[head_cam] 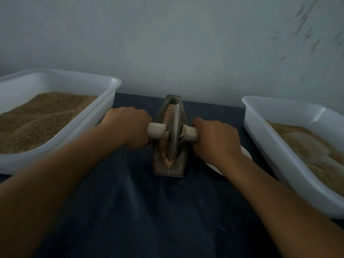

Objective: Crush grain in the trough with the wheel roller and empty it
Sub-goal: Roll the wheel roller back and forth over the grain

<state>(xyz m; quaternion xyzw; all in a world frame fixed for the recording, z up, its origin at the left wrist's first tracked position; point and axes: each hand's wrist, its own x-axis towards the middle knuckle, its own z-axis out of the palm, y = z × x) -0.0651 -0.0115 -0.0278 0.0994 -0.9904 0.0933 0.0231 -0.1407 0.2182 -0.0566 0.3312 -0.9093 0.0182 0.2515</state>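
A boat-shaped metal trough [168,169] lies lengthwise on the dark cloth at the centre. Tan grain [168,113] fills its groove. The metal wheel roller [174,133] stands upright in the groove, its disc resting in the grain. A pale handle sticks out on each side of the disc. My left hand [128,126] grips the left handle [156,131]. My right hand [214,139] grips the right handle [190,134]. Both fists sit level, close to the trough's sides.
A white plastic tub [111,84] heaped with brown grain stands at the left. Another white tub [260,116] with paler crushed grain stands at the right. A white dish [246,152] peeks out under my right wrist. A pale wall rises just behind the trough.
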